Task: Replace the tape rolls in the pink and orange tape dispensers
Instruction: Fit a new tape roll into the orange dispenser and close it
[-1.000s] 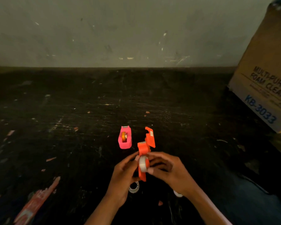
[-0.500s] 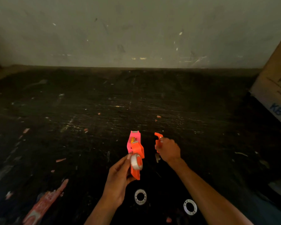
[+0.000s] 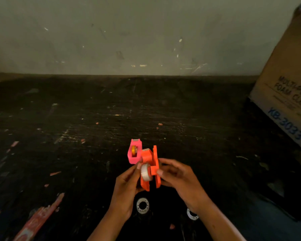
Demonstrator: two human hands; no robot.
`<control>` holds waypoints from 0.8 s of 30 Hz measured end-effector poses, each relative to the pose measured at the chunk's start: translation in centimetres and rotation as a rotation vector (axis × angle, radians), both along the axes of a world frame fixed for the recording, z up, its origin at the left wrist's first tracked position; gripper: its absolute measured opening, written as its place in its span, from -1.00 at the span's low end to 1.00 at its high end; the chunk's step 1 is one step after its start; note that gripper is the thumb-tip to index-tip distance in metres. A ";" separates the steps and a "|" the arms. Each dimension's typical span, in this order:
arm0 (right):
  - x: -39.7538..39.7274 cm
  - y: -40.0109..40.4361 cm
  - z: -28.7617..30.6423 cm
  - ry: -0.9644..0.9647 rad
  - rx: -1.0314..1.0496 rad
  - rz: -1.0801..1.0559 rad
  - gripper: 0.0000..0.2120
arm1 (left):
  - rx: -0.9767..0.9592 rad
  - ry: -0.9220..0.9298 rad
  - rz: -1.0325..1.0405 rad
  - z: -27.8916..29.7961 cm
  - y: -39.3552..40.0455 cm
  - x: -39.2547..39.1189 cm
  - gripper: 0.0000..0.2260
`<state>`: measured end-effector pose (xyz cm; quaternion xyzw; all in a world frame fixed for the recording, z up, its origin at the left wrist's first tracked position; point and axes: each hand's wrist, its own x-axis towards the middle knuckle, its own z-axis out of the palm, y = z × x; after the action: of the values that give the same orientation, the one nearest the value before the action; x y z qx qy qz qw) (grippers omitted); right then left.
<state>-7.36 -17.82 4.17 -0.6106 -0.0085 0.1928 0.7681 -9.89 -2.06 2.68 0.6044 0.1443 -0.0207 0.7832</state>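
My left hand (image 3: 126, 190) holds the orange tape dispenser body (image 3: 147, 158) above the dark table, with a white tape roll (image 3: 145, 172) seated in it. Against its right side my right hand (image 3: 178, 178) holds the orange side cover (image 3: 156, 168). The pink tape dispenser (image 3: 135, 152) stands on the table just behind, with a small yellow roll core inside. Two white empty tape cores lie on the table below my hands, one (image 3: 142, 205) in the middle and one (image 3: 191, 213) partly hidden by my right wrist.
A cardboard box (image 3: 288, 94) printed "foam cleaner" leans at the right edge. A red and white wrapper (image 3: 36, 221) lies at the lower left. The scratched black table (image 3: 111, 119) ends at a grey wall behind.
My right hand picked up the orange cover from the table beside the pink dispenser and brought it back against the orange dispenser body in my left hand.
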 end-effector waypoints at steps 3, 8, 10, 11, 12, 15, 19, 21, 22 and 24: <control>-1.0 -0.2 -0.4 0.002 0.021 -0.045 -0.68 | 0.026 -0.031 -0.009 0.3 -0.5 -0.5 -0.79; -2.1 -0.7 0.0 -0.053 -0.047 -0.084 -0.66 | 0.122 -0.067 -0.048 0.7 -0.2 -1.0 -0.65; -2.2 -0.8 0.1 -0.080 -0.063 -0.081 -0.67 | 0.157 -0.089 -0.039 0.8 -0.2 -1.3 -0.63; -2.4 -0.8 0.1 -0.085 -0.063 -0.078 -0.68 | 0.174 -0.101 -0.032 0.8 -0.3 -1.4 -0.63; -2.5 -0.8 0.2 -0.086 -0.061 -0.076 -0.68 | 0.190 -0.112 -0.027 0.8 -0.3 -1.5 -0.63; -2.8 -0.6 0.3 -0.116 -0.076 -0.065 -0.69 | 0.227 -0.151 -0.009 1.0 -0.3 -1.7 -0.71; -2.9 -0.2 0.6 -0.161 -0.078 -0.036 -0.68 | 0.276 -0.196 -0.018 1.1 -0.4 -1.8 -0.75; -3.0 0.0 0.6 -0.177 -0.077 -0.045 -0.68 | 0.273 -0.217 -0.009 1.1 -0.3 -1.9 -0.75; -3.1 0.1 0.7 -0.184 -0.078 -0.046 -0.68 | 0.271 -0.222 -0.007 1.2 -0.3 -1.9 -0.75; -3.2 0.2 0.7 -0.197 -0.073 -0.040 -0.69 | 0.271 -0.223 -0.021 1.3 -0.3 -1.9 -0.75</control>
<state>-10.56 -17.67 4.86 -0.6541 -0.0650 0.1167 0.7445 -11.77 -2.33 3.98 0.7045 0.0515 0.0578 0.7055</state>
